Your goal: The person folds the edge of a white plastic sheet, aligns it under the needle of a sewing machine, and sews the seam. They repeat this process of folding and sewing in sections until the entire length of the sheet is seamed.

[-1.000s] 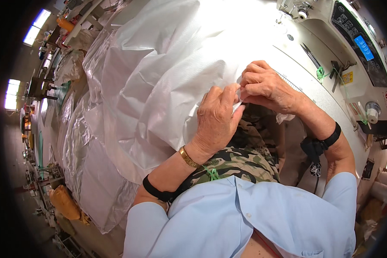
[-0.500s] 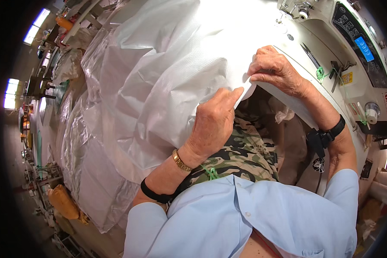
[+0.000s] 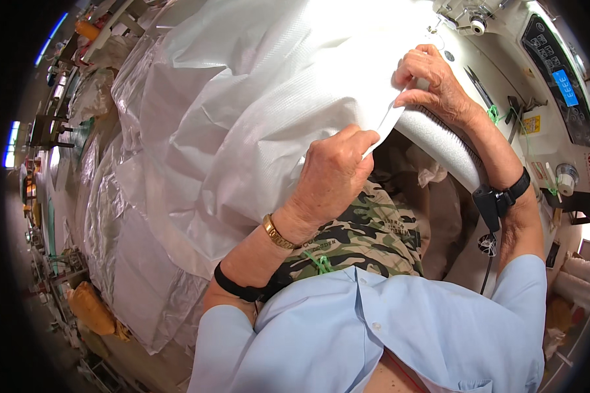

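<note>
A large white woven plastic sheet (image 3: 236,124) spreads in loose folds over the left and middle of the view. My left hand (image 3: 334,171) is closed on its near edge, pinching a narrow folded strip between thumb and fingers. Farther along that same edge, my right hand (image 3: 436,85) grips the sheet with curled fingers and the thumb against the fold. Between the two hands the folded edge runs fairly straight. Just right of my right hand stands a white sewing machine (image 3: 505,56), with a dark control panel (image 3: 557,72).
The rounded table edge (image 3: 442,144) carries a row of dark marks below my right hand. Black-handled snips (image 3: 480,88) and green thread (image 3: 493,114) lie beside the machine. Clear plastic sheeting (image 3: 105,223) hangs at the left; thread cones (image 3: 578,280) stand at the right.
My right hand has moved up and right along the sheet's edge, its thumb now farther from the fingers. My left hand shifted slightly right. More of the marked table edge shows.
</note>
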Tool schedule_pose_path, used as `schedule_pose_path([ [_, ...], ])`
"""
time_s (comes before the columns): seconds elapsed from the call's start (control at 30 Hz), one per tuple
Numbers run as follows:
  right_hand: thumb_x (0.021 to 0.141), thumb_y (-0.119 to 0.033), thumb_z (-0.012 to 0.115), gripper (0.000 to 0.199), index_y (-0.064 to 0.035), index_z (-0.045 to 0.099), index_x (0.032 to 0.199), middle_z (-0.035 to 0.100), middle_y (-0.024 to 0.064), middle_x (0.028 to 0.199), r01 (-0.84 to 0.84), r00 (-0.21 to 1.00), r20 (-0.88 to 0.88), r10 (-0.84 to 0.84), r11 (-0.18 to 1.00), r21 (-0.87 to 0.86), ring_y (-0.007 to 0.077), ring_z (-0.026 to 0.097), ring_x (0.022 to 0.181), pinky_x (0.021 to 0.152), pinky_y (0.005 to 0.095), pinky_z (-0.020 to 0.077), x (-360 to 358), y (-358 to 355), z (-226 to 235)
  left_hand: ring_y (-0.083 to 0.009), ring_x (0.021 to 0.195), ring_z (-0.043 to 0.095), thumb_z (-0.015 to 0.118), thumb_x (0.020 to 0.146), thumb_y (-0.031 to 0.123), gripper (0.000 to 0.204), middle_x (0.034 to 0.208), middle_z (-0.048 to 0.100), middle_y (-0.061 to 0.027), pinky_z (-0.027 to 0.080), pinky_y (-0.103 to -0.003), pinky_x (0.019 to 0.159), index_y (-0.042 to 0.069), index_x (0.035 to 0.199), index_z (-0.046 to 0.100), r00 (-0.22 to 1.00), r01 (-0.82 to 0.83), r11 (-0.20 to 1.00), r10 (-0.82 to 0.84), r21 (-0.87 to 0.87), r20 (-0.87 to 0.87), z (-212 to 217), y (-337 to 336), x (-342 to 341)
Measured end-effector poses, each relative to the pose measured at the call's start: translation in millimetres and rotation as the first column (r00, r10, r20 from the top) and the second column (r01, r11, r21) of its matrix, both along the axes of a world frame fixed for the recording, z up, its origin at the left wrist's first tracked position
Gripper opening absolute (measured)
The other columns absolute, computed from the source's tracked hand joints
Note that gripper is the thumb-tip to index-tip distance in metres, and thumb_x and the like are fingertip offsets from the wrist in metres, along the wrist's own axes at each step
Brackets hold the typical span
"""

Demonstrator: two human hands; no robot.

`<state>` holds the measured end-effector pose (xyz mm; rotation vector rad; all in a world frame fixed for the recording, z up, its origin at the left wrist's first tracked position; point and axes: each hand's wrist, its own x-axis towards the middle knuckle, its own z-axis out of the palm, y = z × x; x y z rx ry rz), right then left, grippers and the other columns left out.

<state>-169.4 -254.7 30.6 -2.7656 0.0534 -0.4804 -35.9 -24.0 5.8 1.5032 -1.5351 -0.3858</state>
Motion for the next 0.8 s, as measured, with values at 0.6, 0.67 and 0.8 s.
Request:
schedule_pose_path([
  [0.6,0.084,-0.043,0.069,0.039,-0.0048,0.063,0.09,0.064,0.0103,0.097,0.567,0.823,0.211,-0.527,0.783,-0.255,0.0292,0.054,0.103,0.097,0.0437,0.0332,-15,10,-20,-0.0249,0.051,0.058,0.06,0.076,-0.001,0.012,0.059,0.052,-0.0087,0.043,-0.036,0.044,0.004,0.076,0.049,0.843,0.152,0.988,-0.133,0.006,0.521,1,-22,-2],
  [0.67,0.084,-0.045,0.068,0.044,-0.0039,0.067,0.099,0.064,0.015,0.111,0.602,0.798,0.244,-0.551,0.738,-0.304,0.0321,0.052,0.11,0.101,0.0462,0.0305,-14,10,-21,-0.0246,0.05,0.059,0.059,0.075,-0.001,0.012,0.059,0.053,-0.009,0.044,-0.035,0.043,0.004,0.075,0.049,0.82,0.169,0.986,-0.136,-0.008,0.555,5,-29,1],
  [0.8,0.083,-0.047,0.068,0.051,-0.0041,0.068,0.11,0.06,0.0204,0.121,0.658,0.753,0.16,-0.638,0.72,-0.221,0.0347,0.048,0.117,0.103,0.0485,0.0285,-16,10,-19,-0.0254,0.052,0.062,0.058,0.073,-0.001,0.01,0.059,0.056,-0.0112,0.048,-0.034,0.045,0.003,0.072,0.049,0.758,0.212,0.977,-0.164,-0.002,0.631,14,-50,7],
])
